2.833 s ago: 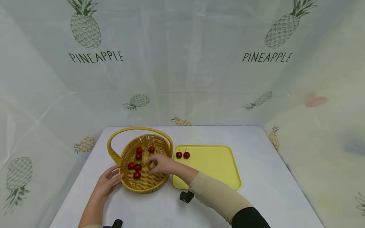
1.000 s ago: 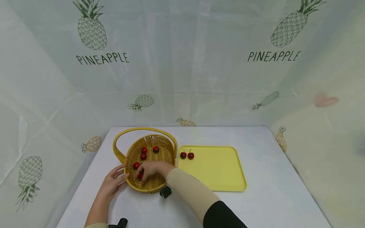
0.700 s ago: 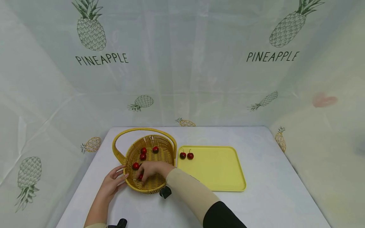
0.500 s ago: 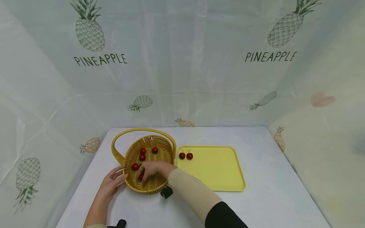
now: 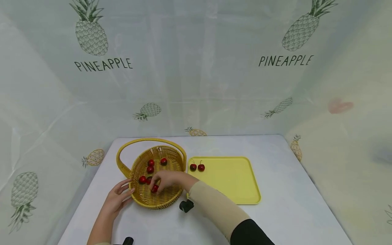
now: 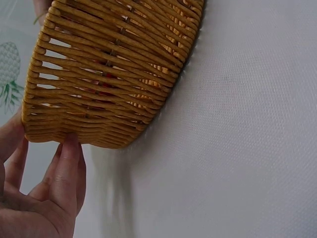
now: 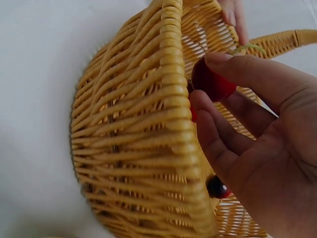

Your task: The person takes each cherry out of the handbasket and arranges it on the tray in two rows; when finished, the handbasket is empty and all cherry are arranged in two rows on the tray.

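Observation:
In the head view a round yellow wicker basket [image 5: 171, 160] with a tall handle holds several red cherries [image 5: 150, 169]. My right hand [image 5: 166, 179] is over the basket, pinching one cherry [image 5: 154, 189]; the right wrist view shows that cherry [image 7: 213, 82] with a green stem between thumb and fingers of the hand [image 7: 267, 129]. My left hand [image 5: 114, 200] grips the basket's left rim. In the left wrist view, the thumb and fingers of that hand [image 6: 47, 193] lie on both sides of the basket's rim [image 6: 37, 99].
Right of the basket lies a yellow tray [image 5: 226, 180] with two stemmed cherries [image 5: 201, 167] at its upper left. Both stand on a white table [image 5: 294, 197], with a pineapple-print sheet behind. A dark wrist device hangs at each arm.
My right hand has gone from above the basket's middle down to the lower cherries, then lifted slightly rightward with one cherry pinched. The left hand stays at the rim. The view has shifted slightly.

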